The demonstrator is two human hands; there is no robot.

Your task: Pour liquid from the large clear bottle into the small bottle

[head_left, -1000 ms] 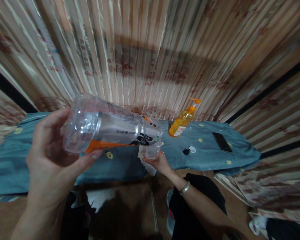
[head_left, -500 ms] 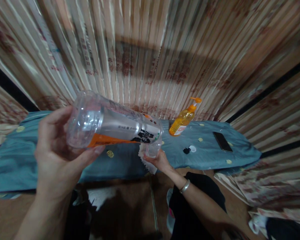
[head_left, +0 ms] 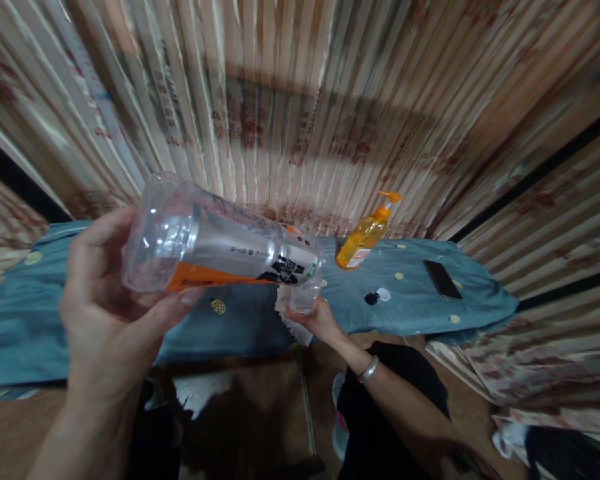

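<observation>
My left hand (head_left: 115, 300) is wrapped round the base end of a clear plastic bottle (head_left: 230, 247) with a silver and orange label. The bottle lies tilted across my view, its base up at the left and its narrow end lower at the right. My right hand (head_left: 317, 320) is closed at that narrow end, against a clear part whose shape is hard to make out. A white tissue (head_left: 300, 331) with a ragged edge sticks out under and beside the right hand's fingers, which are partly hidden.
A pump bottle of yellow liquid (head_left: 363, 240) stands on the blue cloth-covered surface (head_left: 405, 313). Farther right lies a dark phone (head_left: 443, 280). Pleated patterned curtains (head_left: 280, 100) hang close behind and at both sides. My legs (head_left: 395, 407) are below the front edge.
The bottle and my left hand have shifted slightly left in view, and the whole scene has moved a little the same way. Both grips look the same.
</observation>
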